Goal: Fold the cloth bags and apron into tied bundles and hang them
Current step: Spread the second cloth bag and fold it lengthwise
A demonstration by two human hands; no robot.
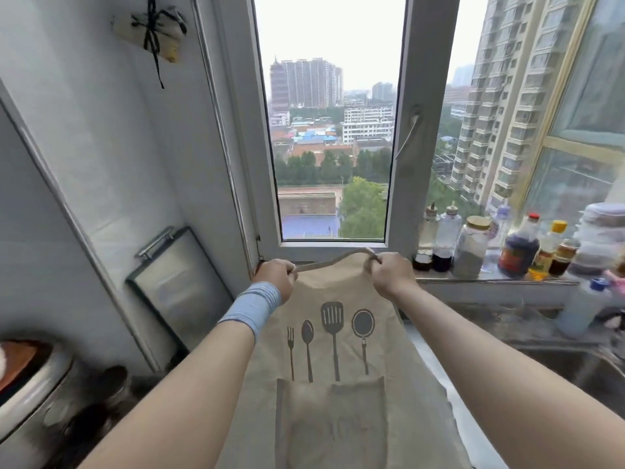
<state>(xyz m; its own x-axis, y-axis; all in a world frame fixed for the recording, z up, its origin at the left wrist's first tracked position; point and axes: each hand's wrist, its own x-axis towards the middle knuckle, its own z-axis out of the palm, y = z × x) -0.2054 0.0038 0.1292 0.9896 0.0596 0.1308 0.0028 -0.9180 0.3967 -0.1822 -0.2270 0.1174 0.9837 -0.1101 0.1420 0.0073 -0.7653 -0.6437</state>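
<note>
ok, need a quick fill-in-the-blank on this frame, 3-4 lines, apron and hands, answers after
1. Both hands grip the apron's ____ strap, left hand at one end and right hand at the other.
2. The apron print shows a fork, a spoon, a ____ and a pan.
3. A blue ____ sits on the left wrist.
4. A tied bundle already hangs on the wall to the ____ of the window.

Answers: neck; spatula; wristband; left

one apron (pixel 338 350), one hung bundle (pixel 152 32), two hands (both gripping)
</note>
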